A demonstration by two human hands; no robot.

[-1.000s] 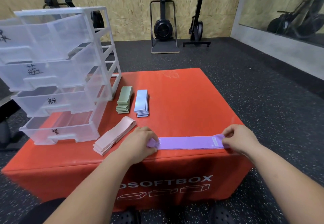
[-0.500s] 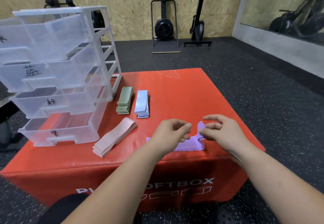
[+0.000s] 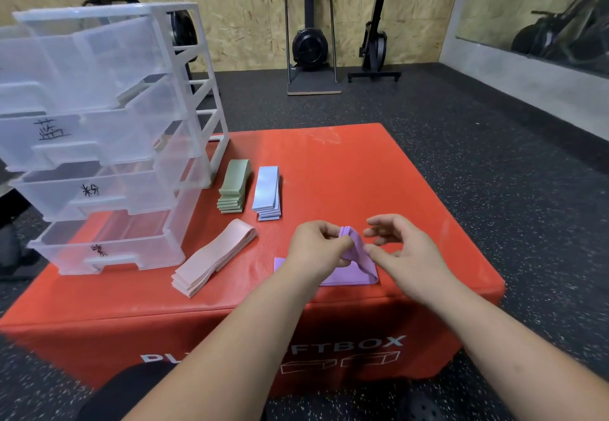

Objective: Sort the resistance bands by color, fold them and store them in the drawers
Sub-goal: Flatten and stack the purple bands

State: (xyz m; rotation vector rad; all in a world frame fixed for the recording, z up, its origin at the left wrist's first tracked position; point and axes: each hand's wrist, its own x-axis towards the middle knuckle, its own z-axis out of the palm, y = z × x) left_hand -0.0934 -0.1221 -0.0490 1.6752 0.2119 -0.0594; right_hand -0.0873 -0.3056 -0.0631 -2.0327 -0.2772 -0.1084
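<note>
A person folds a purple resistance band [image 3: 361, 272] at the near edge of a red soft box [image 3: 362, 163]. The band lies with its long axis running left to right along that edge, doubled over at its right end, while its upper end is lifted off the surface and points up and away from the person. The left hand [image 3: 314, 251] pinches that raised end between thumb and fingertips. The right hand [image 3: 407, 255] has its fingers loosely spread just beside it, the thumb touching the fold. Farther left sit three folded stacks: pink bands [image 3: 214, 262] lying diagonally, green bands [image 3: 233, 186] and blue bands [image 3: 267, 193] pointing away from the person, beside a clear plastic drawer unit [image 3: 99, 143] with its drawers pulled out.
</note>
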